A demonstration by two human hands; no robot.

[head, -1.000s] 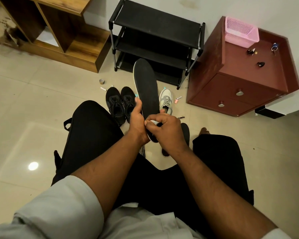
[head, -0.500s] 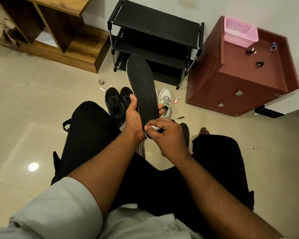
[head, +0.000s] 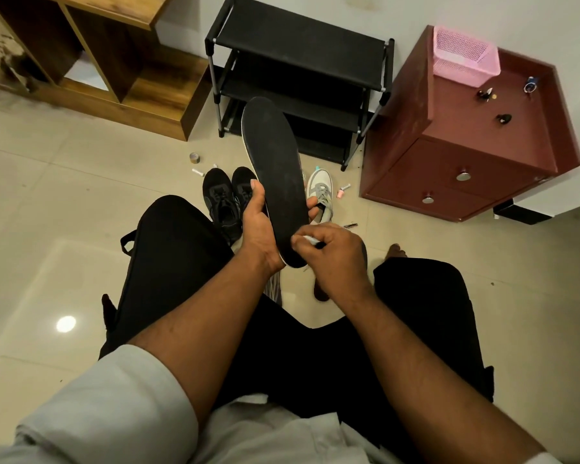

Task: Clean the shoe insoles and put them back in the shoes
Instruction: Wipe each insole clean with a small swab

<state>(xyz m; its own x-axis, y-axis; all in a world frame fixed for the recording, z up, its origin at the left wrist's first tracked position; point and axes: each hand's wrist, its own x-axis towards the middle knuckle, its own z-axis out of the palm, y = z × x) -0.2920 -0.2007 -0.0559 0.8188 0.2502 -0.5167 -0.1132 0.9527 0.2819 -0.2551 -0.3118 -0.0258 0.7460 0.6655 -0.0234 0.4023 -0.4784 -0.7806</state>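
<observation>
insole (head: pixel 275 175): 1 | black shoes (head: pixel 230 199): 2 | grey shoe (head: pixel 322 192): 1, maybe more hidden | hands (head: pixel 258 226): 2

Black rack (head: pixel 298 58) between wooden shelf (head: pixel 114 61) and maroon cabinet (head: pixel 466 162).

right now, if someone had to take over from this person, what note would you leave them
Left hand: grips the long black insole with the pale edge at its lower half, held up over the lap, toe end pointing away.
Right hand: pinch grip on a small white wiping piece against the insole's heel end.
Black pair of sneakers and one grey-white sneaker stand on the tiled floor ahead, by the black shoe rack.
Done: this insole is out of its shoe; cleaning is under way.
Left: finish wiping, do the other insoles, refit them all.
</observation>
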